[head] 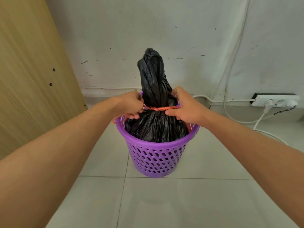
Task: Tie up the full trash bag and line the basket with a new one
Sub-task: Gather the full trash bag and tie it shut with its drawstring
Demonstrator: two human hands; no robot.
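Note:
A purple perforated basket (155,159) stands on the tiled floor. Inside it sits a full black trash bag (154,124), its gathered neck rising upright above the rim. A red string (160,108) is wound round the neck. My left hand (131,104) grips one end of the string at the left of the neck; the loose tail hangs over the rim. My right hand (185,107) pinches the other end at the right of the neck. No new bag is in view.
A wooden panel (32,71) stands close on the left. A scuffed white wall (164,30) is right behind the basket. A white power strip (276,100) with plugs and white cables (261,122) lies on the floor at the right.

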